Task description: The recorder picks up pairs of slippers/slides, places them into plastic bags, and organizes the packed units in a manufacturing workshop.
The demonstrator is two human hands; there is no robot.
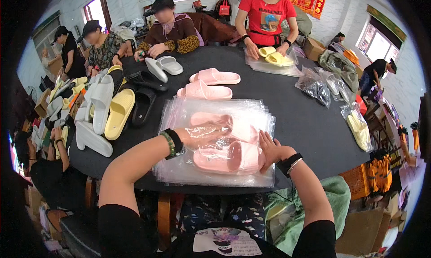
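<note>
A pair of pink slide slippers lies on a stack of clear plastic bags (179,177) in front of me, with shiny film over them. My left hand (204,136) reaches in from the left under the film. It rests between the far pink slipper (246,131) and the near pink slipper (217,160), its fingers stretched out and partly veiled by glare. At the right edge of the bags, my right hand (272,151) is open, fingers spread against the toe ends. Just beyond the stack sits another pair of pink slippers (205,91).
Yellow (120,112), grey (103,103) and black slippers (144,106) pile up on the left of the black table (310,137). Bagged slippers (359,130) lie along its right side. Across the table, a person in red (268,15) handles yellow slippers (277,57); others work at the left.
</note>
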